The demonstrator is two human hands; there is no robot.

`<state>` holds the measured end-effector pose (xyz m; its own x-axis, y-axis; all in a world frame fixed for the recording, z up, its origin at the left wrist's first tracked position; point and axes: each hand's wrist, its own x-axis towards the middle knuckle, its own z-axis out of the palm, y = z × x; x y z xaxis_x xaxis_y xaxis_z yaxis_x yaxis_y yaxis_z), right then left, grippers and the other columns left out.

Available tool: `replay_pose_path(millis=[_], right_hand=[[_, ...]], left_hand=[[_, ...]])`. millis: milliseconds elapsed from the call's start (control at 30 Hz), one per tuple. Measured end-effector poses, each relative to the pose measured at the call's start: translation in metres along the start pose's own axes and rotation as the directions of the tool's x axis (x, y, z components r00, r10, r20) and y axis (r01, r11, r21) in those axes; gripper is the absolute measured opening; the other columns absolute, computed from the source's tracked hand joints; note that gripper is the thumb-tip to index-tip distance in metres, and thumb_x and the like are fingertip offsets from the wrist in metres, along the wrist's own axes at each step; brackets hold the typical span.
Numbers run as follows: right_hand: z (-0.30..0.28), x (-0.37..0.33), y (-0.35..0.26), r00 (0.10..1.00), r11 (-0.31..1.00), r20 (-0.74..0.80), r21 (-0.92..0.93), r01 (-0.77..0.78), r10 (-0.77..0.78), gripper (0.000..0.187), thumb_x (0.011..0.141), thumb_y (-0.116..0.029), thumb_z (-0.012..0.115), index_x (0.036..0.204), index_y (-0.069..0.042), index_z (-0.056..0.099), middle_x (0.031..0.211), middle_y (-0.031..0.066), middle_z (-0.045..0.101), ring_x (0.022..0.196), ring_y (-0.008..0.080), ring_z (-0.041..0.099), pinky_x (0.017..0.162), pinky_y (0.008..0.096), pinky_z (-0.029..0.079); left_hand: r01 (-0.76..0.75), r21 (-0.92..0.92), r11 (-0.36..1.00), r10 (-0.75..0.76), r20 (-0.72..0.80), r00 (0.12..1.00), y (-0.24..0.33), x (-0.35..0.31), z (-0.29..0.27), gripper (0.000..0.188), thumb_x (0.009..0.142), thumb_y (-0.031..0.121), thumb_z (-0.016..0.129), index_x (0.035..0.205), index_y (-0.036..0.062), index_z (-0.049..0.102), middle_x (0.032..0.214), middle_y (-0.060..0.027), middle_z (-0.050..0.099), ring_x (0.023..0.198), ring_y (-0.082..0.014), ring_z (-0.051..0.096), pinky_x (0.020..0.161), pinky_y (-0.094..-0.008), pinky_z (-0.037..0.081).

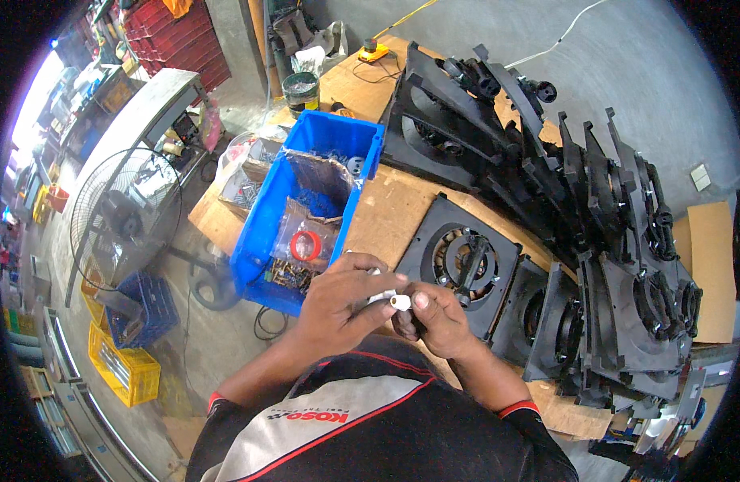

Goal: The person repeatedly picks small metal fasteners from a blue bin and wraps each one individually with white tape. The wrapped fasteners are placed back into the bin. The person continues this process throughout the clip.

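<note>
Close in front of my chest, my left hand (344,300) and my right hand (439,320) meet around a small white tubular piece (400,303). Its round end shows a brass-coloured inside. The left thumb and fingers are closed on the white piece from one side, and more white shows between those fingers. From the other side, my right thumb and fingertips pinch by its open end. The fingers cover much of it, so its full shape is hidden. Just beyond the hands, a black square plate (422,238) with a round vented centre lies on the wooden bench (384,210).
To the left stands a blue bin (249,255) holding small metal parts and a clear jar with a red rim (306,246). Many black panels (539,161) are stacked along the right. A pedestal fan (125,215) and a yellow crate (122,367) stand on the floor at left.
</note>
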<state>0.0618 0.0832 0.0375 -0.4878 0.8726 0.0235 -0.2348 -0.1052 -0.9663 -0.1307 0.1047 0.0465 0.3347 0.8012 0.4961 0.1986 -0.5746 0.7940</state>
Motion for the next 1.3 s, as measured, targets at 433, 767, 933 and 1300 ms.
replay_pose_path(millis=[433,767,933,1300], right_hand=[[-0.004,0.003,0.004,0.862,0.733,-0.15,-0.607,0.307,-0.485,0.03,0.101,-0.029,0.052,0.095,0.0,0.06,0.073,0.0106,0.055,0.064,0.0204,0.056,0.058,0.0334,0.044],[0.0,-0.001,0.017,0.96,0.983,-0.222,-0.112,0.147,-0.169,0.037,0.103,-0.035,0.049,0.097,0.001,0.058,0.068,0.0062,0.051,0.055,0.0124,0.048,0.048,0.0267,0.038],[-0.009,-0.005,0.012,0.996,0.956,-0.014,0.28,-0.084,0.092,0.043,0.099,-0.04,0.055,0.097,0.003,0.058,0.066,0.0063,0.049,0.052,0.0129,0.044,0.046,0.0266,0.033],[-0.018,-0.005,0.018,0.981,0.978,0.074,0.088,-0.187,0.181,0.052,0.101,-0.053,0.044,0.096,-0.003,0.058,0.068,0.0013,0.051,0.057,0.0111,0.046,0.051,0.0279,0.037]], left_hand=[[0.087,0.003,0.996,-0.087,0.081,0.993,0.003,-0.003,-0.005,0.019,0.084,0.021,0.075,0.091,0.004,0.072,0.083,-0.0108,0.069,0.095,-0.0305,0.063,0.082,-0.0391,0.05],[-0.033,0.218,0.975,0.02,0.061,0.998,0.0,-0.001,-0.003,0.021,0.08,0.022,0.077,0.093,0.0057,0.073,0.088,-0.0104,0.07,0.099,-0.031,0.062,0.087,-0.0404,0.048],[-0.005,0.122,0.992,0.002,0.03,1.0,0.003,0.001,0.0,0.026,0.08,0.024,0.077,0.1,0.0079,0.074,0.086,-0.0091,0.069,0.1,-0.0314,0.062,0.086,-0.0411,0.048],[-0.137,0.168,0.976,0.124,0.084,0.989,0.003,0.003,-0.005,0.029,0.077,0.025,0.077,0.103,0.0136,0.075,0.079,-0.0041,0.065,0.099,-0.0278,0.061,0.087,-0.0415,0.043]])
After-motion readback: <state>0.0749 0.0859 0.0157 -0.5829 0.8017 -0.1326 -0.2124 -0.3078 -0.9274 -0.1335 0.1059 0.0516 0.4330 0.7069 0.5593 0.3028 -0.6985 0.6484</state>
